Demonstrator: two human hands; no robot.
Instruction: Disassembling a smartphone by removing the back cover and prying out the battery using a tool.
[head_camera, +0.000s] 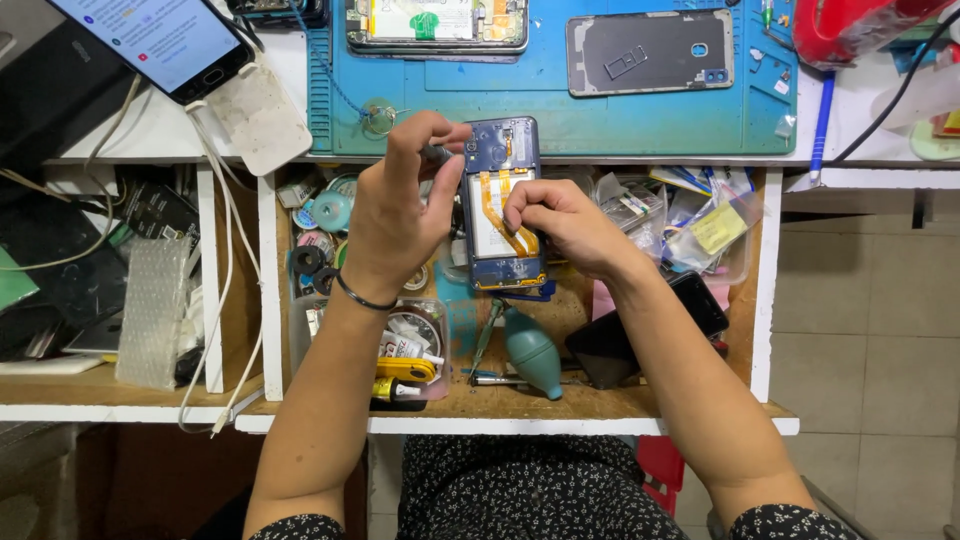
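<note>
Drawer with blower, tape rolls

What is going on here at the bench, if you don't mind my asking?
A person is working on an opened phone held over an open drawer of tools. The left hand steadies the phone's upper left edge, while the right hand presses its fingertips on the orange flex cable across the battery. The phone's back is off, its insides exposed. A teal blower lies in the drawer below, and a grey back cover rests on the blue mat above.
</note>
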